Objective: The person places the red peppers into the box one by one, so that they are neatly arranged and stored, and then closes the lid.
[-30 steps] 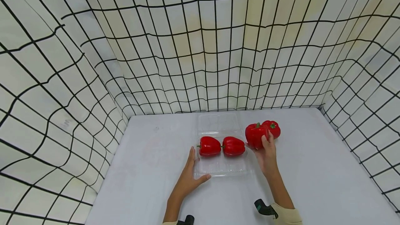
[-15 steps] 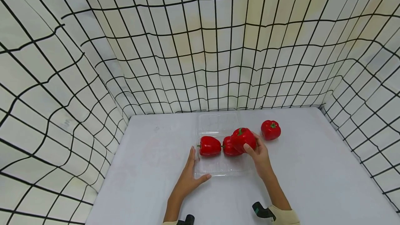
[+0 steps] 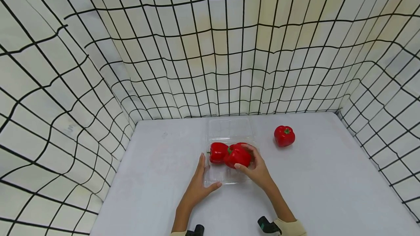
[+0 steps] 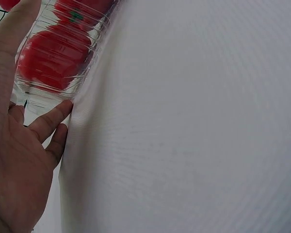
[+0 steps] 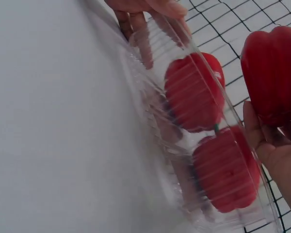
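Note:
My right hand (image 3: 260,172) grips a red bell pepper (image 3: 237,157) with a green stem. In the right wrist view this held bell pepper (image 5: 274,77) is raised above the clear plastic container (image 5: 157,114). Inside that container lie two more red bell peppers; the left one (image 3: 216,153) shows well in the head view, while the other is mostly hidden behind the held pepper. My left hand (image 3: 198,187) rests along the container's left side, thumb spread out near its front edge. Fingertips (image 4: 63,108) touch the container's end in the left wrist view.
Another red bell pepper (image 3: 284,136) sits on the white table (image 3: 321,177), to the right of the container. The container's clear lid (image 3: 229,128) lies folded back behind it. White walls with black netting (image 3: 229,57) rise around the table.
My right hand has carried the bell pepper leftward, from beside the pepper on the right to over the container. My left hand has stayed in place.

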Demonstrator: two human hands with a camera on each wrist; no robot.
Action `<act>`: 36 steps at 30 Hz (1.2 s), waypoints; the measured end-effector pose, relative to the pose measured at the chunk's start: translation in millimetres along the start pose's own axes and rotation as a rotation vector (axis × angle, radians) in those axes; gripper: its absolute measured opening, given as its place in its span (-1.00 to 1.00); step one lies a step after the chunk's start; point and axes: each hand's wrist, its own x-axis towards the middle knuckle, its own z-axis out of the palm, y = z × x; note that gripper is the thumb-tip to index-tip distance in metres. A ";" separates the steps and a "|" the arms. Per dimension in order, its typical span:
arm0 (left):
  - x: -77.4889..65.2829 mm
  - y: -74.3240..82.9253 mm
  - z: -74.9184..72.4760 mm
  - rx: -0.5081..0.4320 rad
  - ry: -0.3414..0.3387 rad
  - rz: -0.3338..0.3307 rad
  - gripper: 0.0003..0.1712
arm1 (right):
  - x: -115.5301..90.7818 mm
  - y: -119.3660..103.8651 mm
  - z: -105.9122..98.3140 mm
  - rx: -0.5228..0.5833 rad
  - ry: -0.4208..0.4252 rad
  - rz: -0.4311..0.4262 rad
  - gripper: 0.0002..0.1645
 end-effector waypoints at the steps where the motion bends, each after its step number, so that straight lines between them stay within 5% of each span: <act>1: -0.1 0.4 -0.1 -0.001 0.002 0.002 0.32 | -0.2 0.6 2.2 -0.017 0.000 -0.007 -0.14; 16: -0.3 0.8 -0.6 -0.014 -0.002 0.021 0.33 | -1.7 4.2 26.7 -0.287 -0.076 -0.094 -0.13; 36: 1.3 -4.7 0.1 -0.019 0.000 0.049 0.33 | 0.8 8.2 35.8 -0.350 -0.162 -0.166 -0.18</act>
